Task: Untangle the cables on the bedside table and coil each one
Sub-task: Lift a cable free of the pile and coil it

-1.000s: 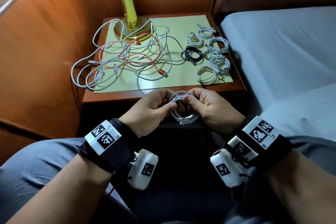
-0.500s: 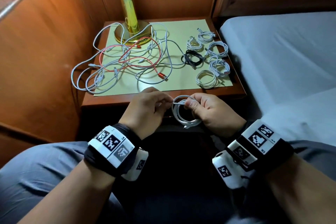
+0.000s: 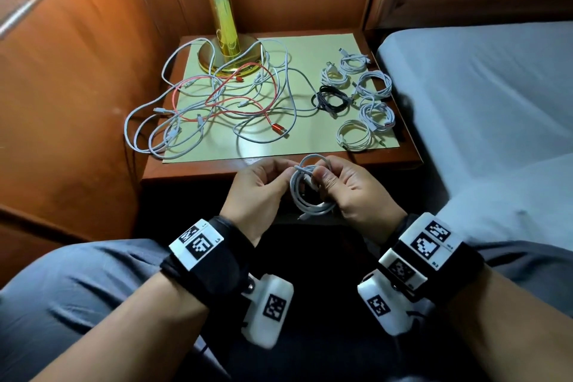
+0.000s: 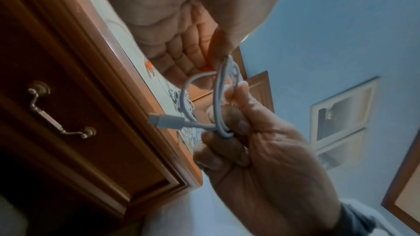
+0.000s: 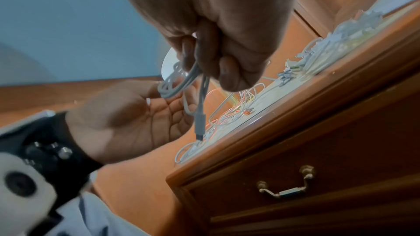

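Just in front of the bedside table I hold a coiled white cable upright between both hands. My right hand grips the coil's loops with curled fingers. My left hand pinches a strand at the coil's top. In the left wrist view the coil has its plug sticking out sideways. The right wrist view has that plug hanging down. A tangle of white and red cables lies on the table's left half. Several coiled white cables and a black coil lie at its right.
A brass lamp base stands at the back of the pale mat, with cables looped round it. A bed borders the table on the right, a wooden panel on the left. Below the tabletop is a drawer.
My left hand drew the cable's loose end a little to the left, then came back against the coil's top. My right hand kept its grip on the coil.
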Action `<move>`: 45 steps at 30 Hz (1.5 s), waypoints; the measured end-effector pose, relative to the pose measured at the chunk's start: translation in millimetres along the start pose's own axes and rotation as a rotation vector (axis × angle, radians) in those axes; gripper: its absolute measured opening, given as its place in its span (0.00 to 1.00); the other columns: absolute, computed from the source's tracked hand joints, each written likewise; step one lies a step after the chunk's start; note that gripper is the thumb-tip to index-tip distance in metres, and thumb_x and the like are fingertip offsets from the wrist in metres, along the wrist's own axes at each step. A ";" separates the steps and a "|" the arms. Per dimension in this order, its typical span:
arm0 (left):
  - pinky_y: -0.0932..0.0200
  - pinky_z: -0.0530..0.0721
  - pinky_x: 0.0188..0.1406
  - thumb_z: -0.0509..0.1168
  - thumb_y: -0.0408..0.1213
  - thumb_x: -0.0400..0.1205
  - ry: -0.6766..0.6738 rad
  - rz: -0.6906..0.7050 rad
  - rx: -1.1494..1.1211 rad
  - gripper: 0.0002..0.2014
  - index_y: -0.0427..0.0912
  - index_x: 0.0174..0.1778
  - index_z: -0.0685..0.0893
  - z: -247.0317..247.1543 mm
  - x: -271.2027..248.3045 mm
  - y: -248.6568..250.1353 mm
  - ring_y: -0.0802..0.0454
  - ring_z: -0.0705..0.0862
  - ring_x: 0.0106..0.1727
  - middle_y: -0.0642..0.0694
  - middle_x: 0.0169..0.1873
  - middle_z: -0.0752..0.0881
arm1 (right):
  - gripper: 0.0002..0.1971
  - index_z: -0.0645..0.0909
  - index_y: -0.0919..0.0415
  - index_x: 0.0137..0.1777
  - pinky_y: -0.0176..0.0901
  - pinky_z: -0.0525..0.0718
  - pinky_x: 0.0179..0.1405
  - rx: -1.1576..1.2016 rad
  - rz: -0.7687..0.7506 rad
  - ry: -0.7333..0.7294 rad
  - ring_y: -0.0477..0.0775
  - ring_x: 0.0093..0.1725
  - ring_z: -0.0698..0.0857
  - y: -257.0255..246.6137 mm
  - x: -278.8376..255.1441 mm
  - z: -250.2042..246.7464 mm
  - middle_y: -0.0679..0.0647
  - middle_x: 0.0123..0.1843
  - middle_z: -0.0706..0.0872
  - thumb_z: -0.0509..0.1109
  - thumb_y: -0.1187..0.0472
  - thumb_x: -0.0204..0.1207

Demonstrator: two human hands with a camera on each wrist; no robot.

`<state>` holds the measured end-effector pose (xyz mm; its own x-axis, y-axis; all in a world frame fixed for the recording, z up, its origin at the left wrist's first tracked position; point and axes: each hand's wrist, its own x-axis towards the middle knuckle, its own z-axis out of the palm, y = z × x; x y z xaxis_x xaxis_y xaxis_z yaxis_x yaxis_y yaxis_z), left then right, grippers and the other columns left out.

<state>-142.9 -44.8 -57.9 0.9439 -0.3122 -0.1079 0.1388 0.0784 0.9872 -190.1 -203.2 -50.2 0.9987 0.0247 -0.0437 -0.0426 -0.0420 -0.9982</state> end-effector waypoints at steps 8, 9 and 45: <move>0.50 0.85 0.58 0.79 0.38 0.64 -0.053 -0.059 -0.127 0.33 0.41 0.64 0.75 8.6 -6.4 -2.4 0.43 0.86 0.53 0.33 0.54 0.87 | 0.09 0.84 0.59 0.55 0.43 0.85 0.58 -0.085 -0.031 0.074 0.48 0.51 0.89 7.1 2.8 1.8 0.55 0.50 0.91 0.61 0.64 0.89; 0.49 0.86 0.56 0.79 0.36 0.63 -0.070 -0.030 -0.102 0.35 0.42 0.65 0.72 8.0 -6.1 -3.7 0.43 0.87 0.52 0.32 0.53 0.86 | 0.09 0.84 0.57 0.55 0.47 0.85 0.60 -0.090 -0.026 0.087 0.50 0.52 0.89 8.0 4.6 1.2 0.57 0.51 0.92 0.61 0.62 0.88; 0.53 0.70 0.36 0.58 0.40 0.86 -0.039 0.230 1.064 0.06 0.42 0.49 0.69 8.9 -9.5 20.2 0.45 0.75 0.36 0.48 0.36 0.77 | 0.07 0.78 0.52 0.49 0.25 0.75 0.37 -0.610 -0.146 0.214 0.34 0.36 0.81 7.0 -0.1 -5.4 0.44 0.37 0.83 0.73 0.52 0.81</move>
<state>-151.7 -48.7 -35.8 0.9013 -0.4262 0.0777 -0.3883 -0.7154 0.5809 -190.3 -208.9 -56.9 0.9789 -0.1235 0.1626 0.0536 -0.6127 -0.7885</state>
